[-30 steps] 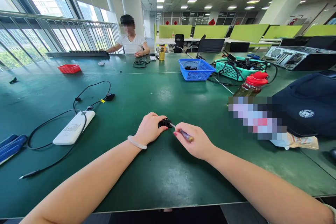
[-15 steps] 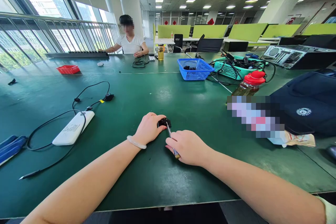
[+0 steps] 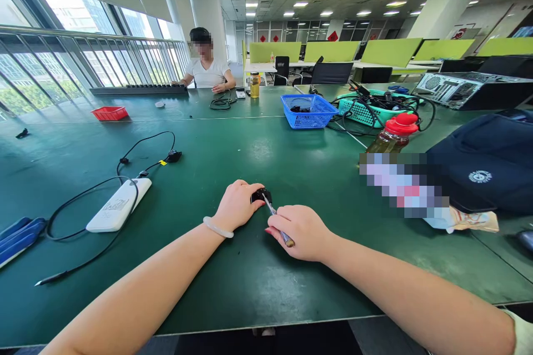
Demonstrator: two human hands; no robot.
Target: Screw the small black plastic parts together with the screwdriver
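While the right hand [image 3: 303, 231] is curled around a slim tool [image 3: 287, 239] close to me, its thumb and fingers pinching the handle, the metal shaft slants up and left to a small black part [image 3: 259, 194]. That part sits just beyond the tool's handle, at the middle of the near half of the green worktop [image 3: 200, 294]. I see the left hand [image 3: 236, 204] pinching it between thumb and fingers from its left side, with a pale bracelet [image 3: 217, 227] at the wrist. From my view I cannot tell whether the tip is inside the part or only against it.

To my left are a blue glove [image 3: 19, 238] at the frame edge and a white flat device [image 3: 119, 208], with a black cable [image 3: 91, 179] looping across and around it. On my right, a dark blue bag [image 3: 495, 150] lies near a bottle with a red lid [image 3: 402, 125].

Farther off, I have a blue basket [image 3: 310, 116] holding dark pieces, then a green basket [image 3: 362, 115] heaped with cables, and an open computer case [image 3: 453, 89] on the right. A red tray [image 3: 109, 113] stands on the left. At the far edge sits a person in a white shirt [image 3: 206, 73], beside a coiled cable [image 3: 222, 101]. Lime partitions [image 3: 275, 51] stand behind.
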